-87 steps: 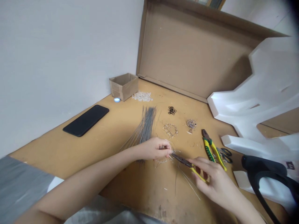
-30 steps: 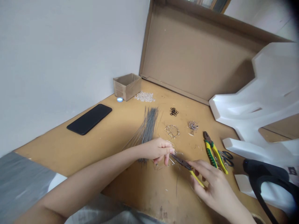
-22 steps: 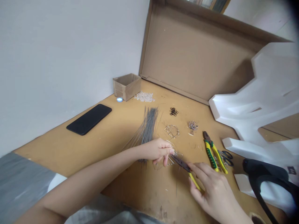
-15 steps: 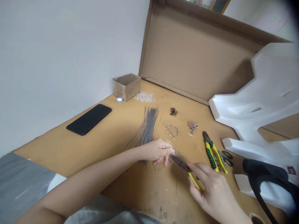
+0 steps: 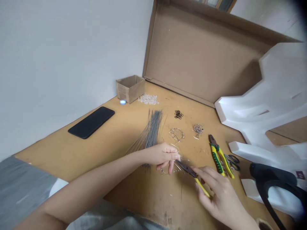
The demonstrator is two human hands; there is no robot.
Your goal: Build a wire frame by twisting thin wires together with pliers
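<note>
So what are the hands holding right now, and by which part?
The right hand holds long-nose pliers by the yellow handle end. The left hand pinches thin wire near the pliers' tips; its fingers hide exactly where.

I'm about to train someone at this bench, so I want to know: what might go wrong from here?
The left hand has its fingertips right by the tips of the pliers in the right hand, so a slip might nip a finger.
Thin wires stick out by those fingertips and could prick skin.
The left forearm crosses over the grey wire bundle, so pulling back might scatter its strands.
</note>
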